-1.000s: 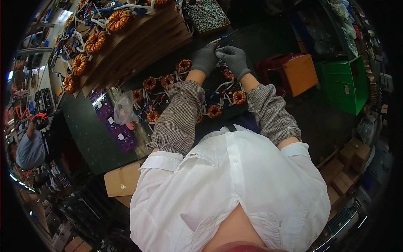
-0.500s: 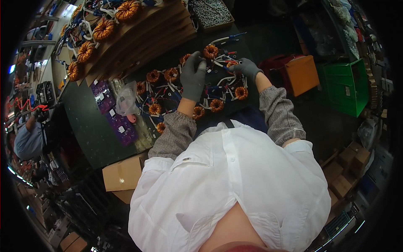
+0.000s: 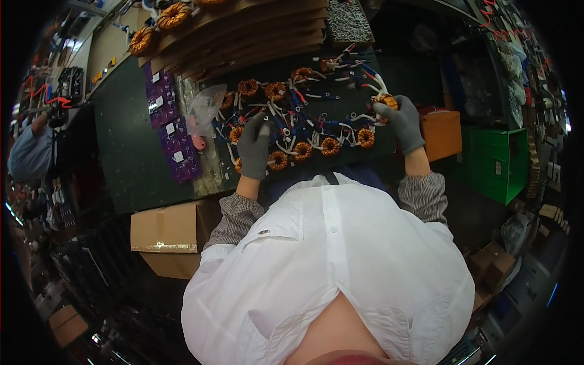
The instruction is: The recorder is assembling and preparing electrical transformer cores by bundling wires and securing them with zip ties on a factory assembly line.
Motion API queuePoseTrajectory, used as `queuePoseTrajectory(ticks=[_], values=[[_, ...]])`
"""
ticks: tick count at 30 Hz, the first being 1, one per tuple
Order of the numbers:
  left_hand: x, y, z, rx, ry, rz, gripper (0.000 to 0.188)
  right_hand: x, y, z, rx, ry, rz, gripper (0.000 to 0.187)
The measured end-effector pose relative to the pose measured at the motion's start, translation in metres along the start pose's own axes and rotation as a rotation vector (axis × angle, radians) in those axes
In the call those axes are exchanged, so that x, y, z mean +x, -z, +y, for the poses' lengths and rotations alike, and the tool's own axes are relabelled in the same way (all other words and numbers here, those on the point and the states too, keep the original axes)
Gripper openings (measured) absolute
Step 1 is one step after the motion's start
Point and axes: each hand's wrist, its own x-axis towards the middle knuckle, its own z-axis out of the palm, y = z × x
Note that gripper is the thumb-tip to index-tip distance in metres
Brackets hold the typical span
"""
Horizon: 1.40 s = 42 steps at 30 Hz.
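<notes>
My right hand, in a grey glove, grips a copper-wound toroidal coil at the right end of the dark green table. White leads rise from the coil past the fingertips. My left hand, gloved alike, is over the left part of a group of similar coils. Its thumb and fingers are drawn together beside a small pale bit; what they hold, if anything, is too small to make out. Loose coils with white, blue and red leads lie between the hands, among them one near coil and one farther coil.
Stacked brown cardboard sheets bear more coils at the far left. A box of small metal parts stands behind. Purple packets and a clear plastic bag lie left. A green crate and orange box are right.
My right hand has moved right, bringing a coil with it, apart from the group. My left hand has drawn back nearer to me and left. The whole view has shifted.
</notes>
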Motion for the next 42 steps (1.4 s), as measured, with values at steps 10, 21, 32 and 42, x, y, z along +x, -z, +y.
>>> queuePoseTrajectory(ticks=[10,21,32,42], values=[[-0.004,0.045,0.020,0.105,-0.365,0.316,0.024,-0.056,0.016,-0.068,1.129,0.141,-0.039,0.032],[0.121,0.095,0.053,1.324,0.238,-0.090,0.023,-0.067,-0.127,0.006,0.885,-0.720,-0.731,0.022],[0.101,0.081,0.045,1.438,0.284,-0.035,0.023,-0.059,-0.134,-0.030,0.361,-0.084,-0.673,0.033],[0.108,0.078,0.040,1.242,-0.147,-0.101,0.034,-0.022,-0.246,-0.163,-0.448,0.887,-0.434,0.047]])
